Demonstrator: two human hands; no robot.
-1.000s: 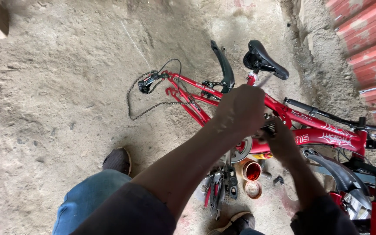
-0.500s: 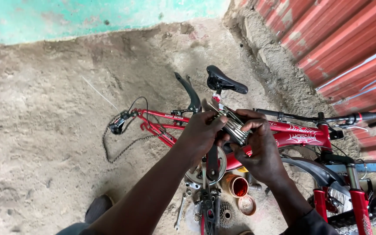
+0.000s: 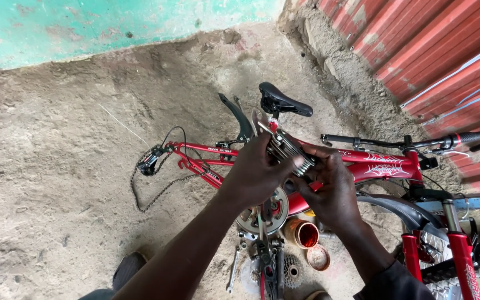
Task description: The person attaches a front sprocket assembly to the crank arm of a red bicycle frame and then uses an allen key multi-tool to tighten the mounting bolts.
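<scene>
- Your left hand (image 3: 256, 172) and right hand (image 3: 331, 186) both grip a grey metal gear cluster (image 3: 285, 149).
- The red bicycle frame (image 3: 362, 166) lies just beyond them; an orange tin (image 3: 301, 233) sits below.

A red bike (image 3: 384, 166) lies on dirt ground (image 3: 56, 166). Nearby sit an open orange tin (image 3: 302, 233), a sprocket (image 3: 292, 273) and a wrench (image 3: 233, 269).

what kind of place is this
Probably an informal outdoor bike repair spot. A red bicycle lies on a bare dirt floor with its rear wheel off, spanners and a loose sprocket cluster sit by an open grease tin, and a red corrugated metal wall stands alongside.
</scene>
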